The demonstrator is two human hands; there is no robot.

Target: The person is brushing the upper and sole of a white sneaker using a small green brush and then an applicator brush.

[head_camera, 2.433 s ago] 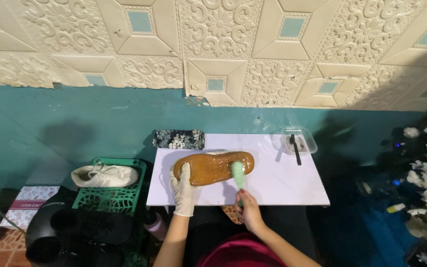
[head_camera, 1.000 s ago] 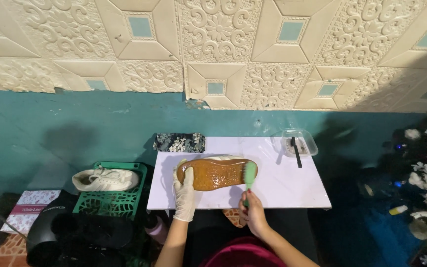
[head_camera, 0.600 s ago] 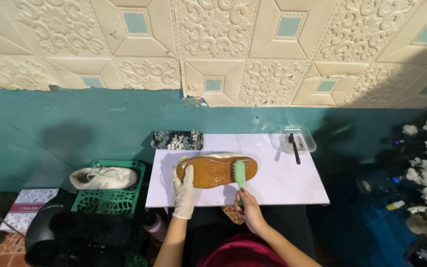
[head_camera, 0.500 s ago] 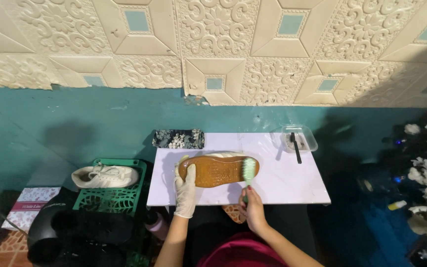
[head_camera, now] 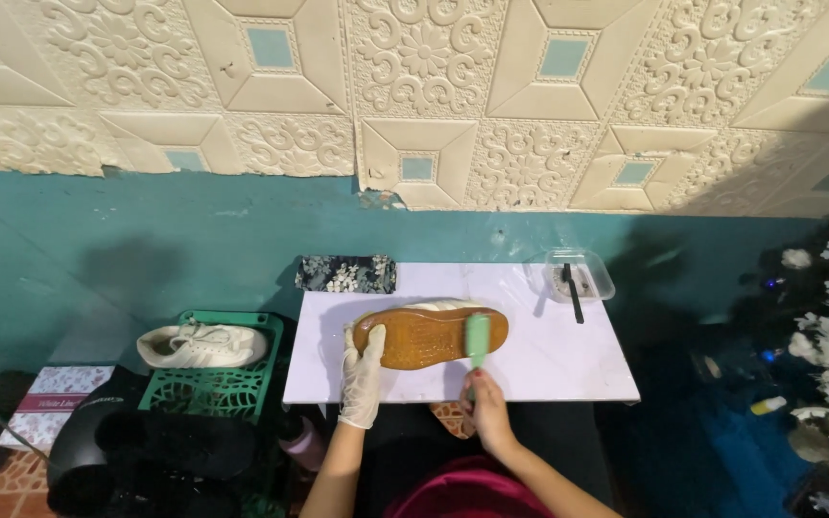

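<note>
A shoe (head_camera: 431, 336) lies on its side in the middle of a white board (head_camera: 568, 369), with its brown sole facing up. The left hand (head_camera: 363, 374) wears a pale glove and grips the end of the shoe at 9 o'clock, fingers curled on the sole. The right hand (head_camera: 487, 408) is bare and closed around the handle of a green brush (head_camera: 477, 341). The head of the brush rests on the sole, toward the shoe's 3 o'clock end.

At 1 o'clock from the shoe, near the far corner of the board, sits a clear tub (head_camera: 580, 276) with a dark stick (head_camera: 574, 292) lying across it. At 11 o'clock, touching the far edge of the board, is a dark cloth (head_camera: 345, 273) with small flowers. At 9 o'clock, off the board, a white shoe (head_camera: 201, 343) rests on top of a green crate (head_camera: 211, 388). Farther out at 8 o'clock a pink and white box (head_camera: 55, 398) lies on the floor. Behind it all is a teal wall (head_camera: 146, 249) with cream patterned panels (head_camera: 414, 96) above.
</note>
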